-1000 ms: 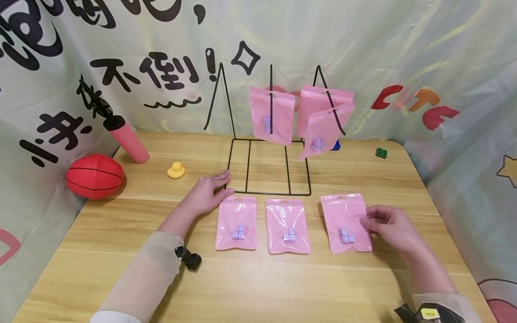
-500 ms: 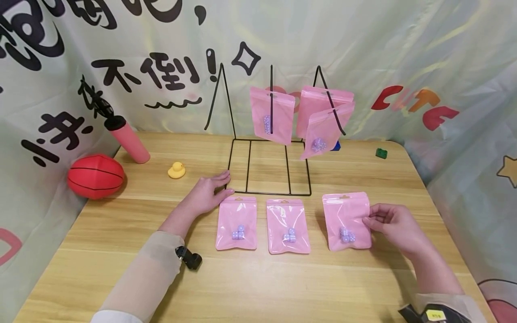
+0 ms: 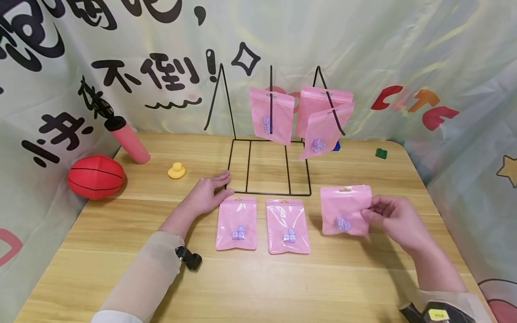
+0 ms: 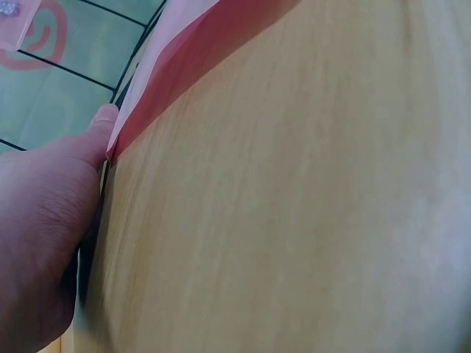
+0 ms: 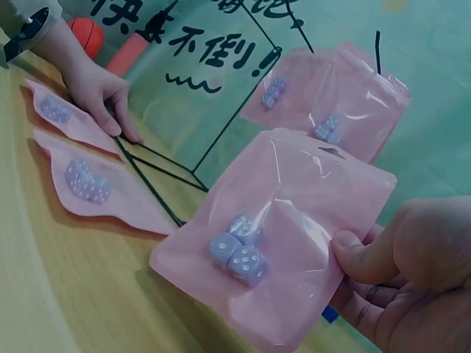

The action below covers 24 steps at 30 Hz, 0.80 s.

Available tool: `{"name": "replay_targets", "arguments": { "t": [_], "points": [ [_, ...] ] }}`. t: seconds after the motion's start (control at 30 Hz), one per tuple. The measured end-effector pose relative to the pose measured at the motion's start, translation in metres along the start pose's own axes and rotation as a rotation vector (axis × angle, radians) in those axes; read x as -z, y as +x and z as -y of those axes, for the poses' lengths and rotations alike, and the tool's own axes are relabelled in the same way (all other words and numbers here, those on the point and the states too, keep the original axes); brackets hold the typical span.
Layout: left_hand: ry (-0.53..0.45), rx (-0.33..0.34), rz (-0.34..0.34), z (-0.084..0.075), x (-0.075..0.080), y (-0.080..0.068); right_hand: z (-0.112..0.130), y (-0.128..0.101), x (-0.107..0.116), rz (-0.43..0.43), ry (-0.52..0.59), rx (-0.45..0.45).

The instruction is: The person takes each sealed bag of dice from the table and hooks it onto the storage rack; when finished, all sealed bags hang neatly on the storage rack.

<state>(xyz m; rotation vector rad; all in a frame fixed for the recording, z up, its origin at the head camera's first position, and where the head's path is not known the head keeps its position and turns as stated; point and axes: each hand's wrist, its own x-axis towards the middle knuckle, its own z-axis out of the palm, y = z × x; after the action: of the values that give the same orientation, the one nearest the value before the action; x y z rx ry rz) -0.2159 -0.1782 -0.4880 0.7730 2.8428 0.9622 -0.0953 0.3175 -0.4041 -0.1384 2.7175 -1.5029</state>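
Observation:
My right hand [image 3: 397, 222] pinches the right edge of a pink zip bag [image 3: 343, 204] between thumb and fingers; the bag is tilted up off the table. In the right wrist view, purple dice [image 5: 239, 250] show through that bag [image 5: 294, 198]. My left hand [image 3: 208, 193] rests with extended fingers on the near left corner of a black wire rack [image 3: 270, 194]. Two more pink bags with dice, a left one [image 3: 236, 215] and a middle one [image 3: 286, 215], lie flat before the rack. Several bags hang from its prongs, one on the middle prong [image 3: 278, 112] and others on the right [image 3: 343, 119].
On the left stand a red ball [image 3: 95, 177], a pink cylinder with a black top [image 3: 131, 143] and a yellow rubber duck [image 3: 176, 170]. A green brick [image 3: 381, 153] lies at the back right, and a blue piece [image 3: 337, 146] sits behind the hanging bags.
My right hand has raised the pink bag from the table, moving it up and away from me, with its lower end tilting. The left hand stays on the rack.

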Motion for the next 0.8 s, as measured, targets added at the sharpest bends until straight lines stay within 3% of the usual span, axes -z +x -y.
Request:
{"name": "replay_targets", "arguments": {
  "t": [0.2,0.8],
  "points": [
    [-0.002,0.004,0.002,0.000,0.000,0.000,0.014,0.005,-0.004,-0.034,-0.042,0.033],
    [-0.005,0.004,0.000,0.001,-0.001,0.000,0.061,0.034,-0.024,-0.132,-0.020,0.110]
  ]
}}
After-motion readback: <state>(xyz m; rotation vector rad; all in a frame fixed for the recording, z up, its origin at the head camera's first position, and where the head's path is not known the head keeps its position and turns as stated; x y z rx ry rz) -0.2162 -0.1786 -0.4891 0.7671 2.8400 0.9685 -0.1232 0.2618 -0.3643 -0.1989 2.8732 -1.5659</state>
